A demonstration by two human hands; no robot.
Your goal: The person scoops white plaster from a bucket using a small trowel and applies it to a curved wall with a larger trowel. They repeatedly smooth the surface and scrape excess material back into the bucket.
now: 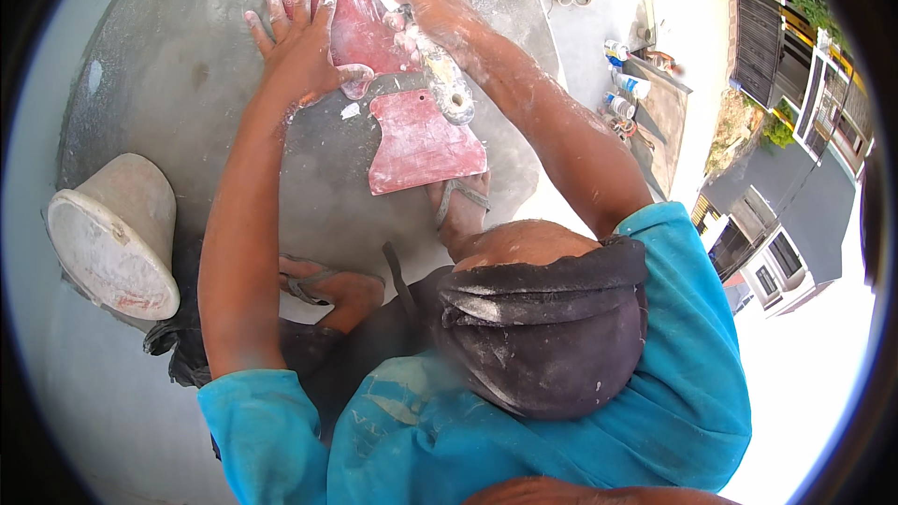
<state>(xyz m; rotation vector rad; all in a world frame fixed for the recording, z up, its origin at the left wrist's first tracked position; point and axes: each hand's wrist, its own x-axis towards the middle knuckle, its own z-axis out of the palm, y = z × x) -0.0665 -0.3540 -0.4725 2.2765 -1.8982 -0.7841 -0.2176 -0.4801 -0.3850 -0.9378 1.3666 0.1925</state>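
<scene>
A red plastic spreader (360,33), dusted with white powder, lies on the grey floor at the top. My left hand (304,47) is flat with fingers spread, partly over its left edge. In my right hand (440,14) is a putty knife (444,84) with a worn, spattered handle, its pale blade over the spreader. Fingers and blade partly hide that spreader. Nearer to me is a second red spreader (426,145), notched at the sides and coated with white powder. White residue covers my fingers and right forearm.
A dirty whitish bucket (112,234) stands at the left, near my sandalled left foot (337,285). My right foot (458,206) is just behind the second spreader. At the right are several paint cans (627,84) and a floor edge.
</scene>
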